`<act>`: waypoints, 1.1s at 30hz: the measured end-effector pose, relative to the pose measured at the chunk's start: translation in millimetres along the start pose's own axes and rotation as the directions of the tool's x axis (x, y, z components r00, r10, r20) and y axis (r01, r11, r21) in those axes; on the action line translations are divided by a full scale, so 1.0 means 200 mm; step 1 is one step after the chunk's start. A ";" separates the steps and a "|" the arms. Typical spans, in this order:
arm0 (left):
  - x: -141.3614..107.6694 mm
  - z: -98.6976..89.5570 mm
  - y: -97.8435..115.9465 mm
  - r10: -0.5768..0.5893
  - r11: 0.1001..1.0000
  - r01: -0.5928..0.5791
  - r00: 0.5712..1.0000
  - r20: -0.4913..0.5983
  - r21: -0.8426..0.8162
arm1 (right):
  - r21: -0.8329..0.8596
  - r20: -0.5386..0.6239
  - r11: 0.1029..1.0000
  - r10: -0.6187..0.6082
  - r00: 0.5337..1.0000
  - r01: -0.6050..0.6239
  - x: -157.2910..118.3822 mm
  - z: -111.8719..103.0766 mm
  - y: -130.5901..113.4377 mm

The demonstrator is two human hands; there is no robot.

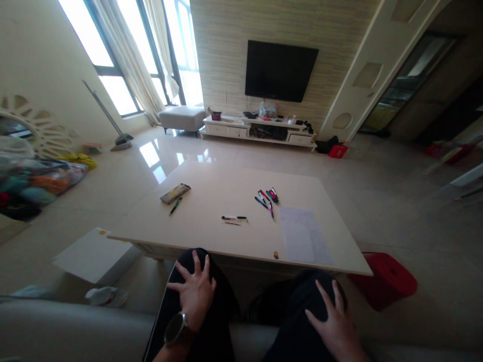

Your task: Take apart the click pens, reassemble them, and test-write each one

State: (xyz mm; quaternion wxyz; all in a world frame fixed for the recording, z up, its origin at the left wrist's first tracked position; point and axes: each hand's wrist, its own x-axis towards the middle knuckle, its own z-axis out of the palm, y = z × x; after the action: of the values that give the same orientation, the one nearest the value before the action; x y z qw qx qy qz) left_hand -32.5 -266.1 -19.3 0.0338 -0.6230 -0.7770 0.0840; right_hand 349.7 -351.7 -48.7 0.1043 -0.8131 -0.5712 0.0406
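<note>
Pen pieces (228,217), at least three, are laid on the table (211,186) beyond the left hand (196,292) and right hand (335,322), both spread open on two knees (307,286).

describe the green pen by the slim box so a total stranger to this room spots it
On the white table, find the slim box toward the left end. The green and black pen lies slanted just on its near side. No other pen is beside it: the pen cluster is on the right and the black and white pen is near the middle.
</note>
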 end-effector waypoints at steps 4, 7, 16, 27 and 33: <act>0.11 0.05 -0.06 -0.079 0.997 0.078 0.996 0.028 0.020 | -0.019 -0.040 0.997 0.078 0.996 -0.079 0.08 0.00 0.13; 0.16 0.06 -0.07 -0.051 0.999 0.050 0.998 0.042 0.017 | 0.013 -0.037 0.999 0.033 0.999 -0.032 0.10 0.03 0.14; 0.10 0.00 0.04 0.028 0.998 -0.024 0.998 -0.057 0.066 | -0.121 -0.062 0.989 0.082 0.995 -0.089 0.09 -0.01 -0.17; 0.11 0.03 -0.04 0.012 0.999 -0.009 0.997 -0.071 0.047 | -0.045 -0.066 0.987 0.152 0.986 -0.155 0.18 0.11 0.11; 0.11 0.05 -0.02 0.038 0.998 -0.033 0.994 -0.104 0.049 | -0.059 -0.112 0.996 0.060 0.992 -0.067 0.17 0.16 0.13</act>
State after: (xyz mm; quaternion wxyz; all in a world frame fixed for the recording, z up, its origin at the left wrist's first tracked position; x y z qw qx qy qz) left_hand -43.4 -247.2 -28.5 0.0878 -0.6391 -0.7609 0.0702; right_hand 379.4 -324.0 -83.5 0.1089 -0.8347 -0.5394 -0.0187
